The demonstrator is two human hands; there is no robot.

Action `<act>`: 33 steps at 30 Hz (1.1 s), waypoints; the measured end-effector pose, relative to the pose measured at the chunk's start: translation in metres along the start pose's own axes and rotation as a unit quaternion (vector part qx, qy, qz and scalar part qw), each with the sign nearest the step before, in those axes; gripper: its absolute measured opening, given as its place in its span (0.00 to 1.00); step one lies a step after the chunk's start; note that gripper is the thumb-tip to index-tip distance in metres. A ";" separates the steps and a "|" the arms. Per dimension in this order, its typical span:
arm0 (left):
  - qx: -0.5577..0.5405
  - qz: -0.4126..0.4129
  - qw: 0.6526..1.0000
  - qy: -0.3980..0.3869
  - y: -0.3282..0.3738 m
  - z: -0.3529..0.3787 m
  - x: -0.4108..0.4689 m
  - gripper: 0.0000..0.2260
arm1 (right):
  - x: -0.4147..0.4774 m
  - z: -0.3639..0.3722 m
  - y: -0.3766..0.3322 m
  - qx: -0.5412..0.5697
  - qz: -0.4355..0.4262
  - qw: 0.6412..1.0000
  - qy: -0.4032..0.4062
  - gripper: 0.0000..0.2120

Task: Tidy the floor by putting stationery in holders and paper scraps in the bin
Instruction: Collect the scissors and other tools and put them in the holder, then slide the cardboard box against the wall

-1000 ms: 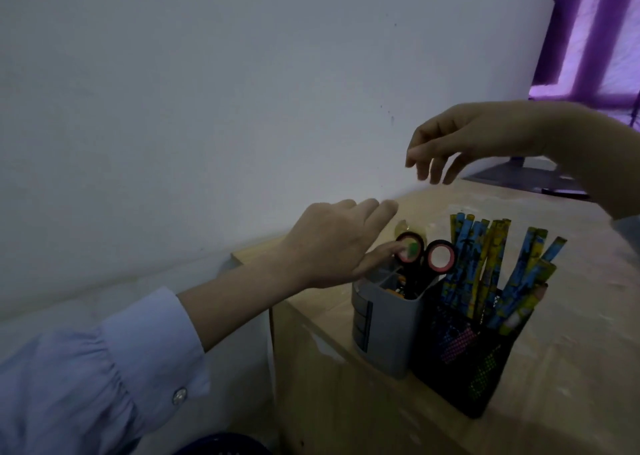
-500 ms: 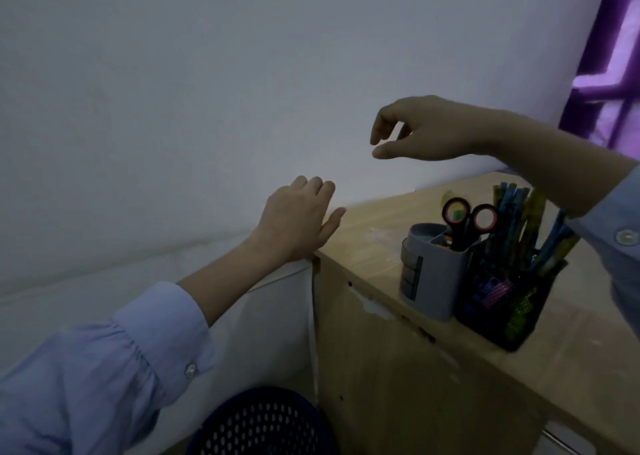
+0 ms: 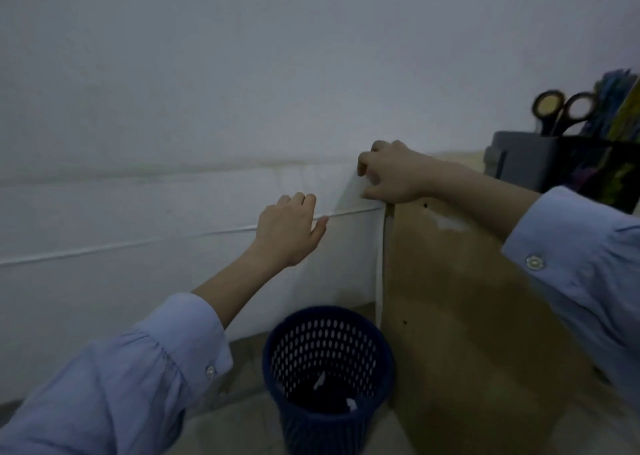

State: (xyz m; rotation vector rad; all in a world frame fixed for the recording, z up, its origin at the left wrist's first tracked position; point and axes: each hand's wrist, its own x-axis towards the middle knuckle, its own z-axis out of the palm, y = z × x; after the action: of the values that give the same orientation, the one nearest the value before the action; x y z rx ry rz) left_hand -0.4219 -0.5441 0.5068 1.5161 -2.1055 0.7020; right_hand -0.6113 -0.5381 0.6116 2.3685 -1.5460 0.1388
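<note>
Scissors (image 3: 564, 108) and pens (image 3: 616, 105) sit in holders (image 3: 523, 157), scraps (image 3: 351, 404) in the bin (image 3: 277, 350): likely nearly done. Left hand (image 3: 287, 229) loose, empty; right hand (image 3: 391, 174) grips the surface (image 3: 479, 155) corner

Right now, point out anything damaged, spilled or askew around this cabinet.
The wooden cabinet has a whitish scuffed patch high on its side, like chipped finish. The blue bin, grey holder and black mesh holder stand upright; nothing spilled.
</note>
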 end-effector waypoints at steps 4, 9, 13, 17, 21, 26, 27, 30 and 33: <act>0.005 -0.049 0.998 -0.040 -0.023 0.000 -0.077 0.18 | -0.025 0.041 -0.051 0.023 -0.018 0.999 -0.017 0.24; 0.028 -0.127 0.988 -0.086 -0.060 -0.005 -0.171 0.18 | -0.049 0.079 -0.123 0.073 -0.051 0.995 -0.045 0.25; 0.019 -0.197 0.974 -0.107 -0.092 -0.013 -0.239 0.17 | -0.054 0.099 -0.181 0.101 -0.097 0.988 -0.071 0.26; 0.031 -0.285 0.949 -0.133 -0.132 -0.028 -0.321 0.16 | -0.051 0.116 -0.254 0.118 -0.165 0.974 -0.103 0.27; 0.028 -0.378 0.911 -0.160 -0.170 -0.051 -0.404 0.16 | -0.052 0.130 -0.332 0.146 -0.238 0.951 -0.130 0.27; 0.050 -0.482 0.856 -0.181 -0.198 -0.082 -0.505 0.14 | -0.066 0.145 -0.430 0.177 -0.323 0.916 -0.161 0.29; 0.052 -0.498 0.845 -0.186 -0.200 -0.086 -0.521 0.15 | -0.070 0.148 -0.443 0.178 -0.333 0.911 -0.165 0.29; 0.067 -0.542 0.814 -0.197 -0.205 -0.097 -0.563 0.16 | -0.083 0.159 -0.484 0.195 -0.362 0.894 -0.177 0.30; 0.064 -0.571 0.793 -0.203 -0.207 -0.102 -0.598 0.15 | -0.098 0.173 -0.516 0.215 -0.383 0.878 -0.193 0.31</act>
State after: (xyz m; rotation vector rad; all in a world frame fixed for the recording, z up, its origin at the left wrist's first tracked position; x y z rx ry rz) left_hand -0.0416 -0.1012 0.2422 2.7186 -0.9285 0.0302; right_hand -0.1992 -0.3144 0.3193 3.3369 -0.6044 -0.2077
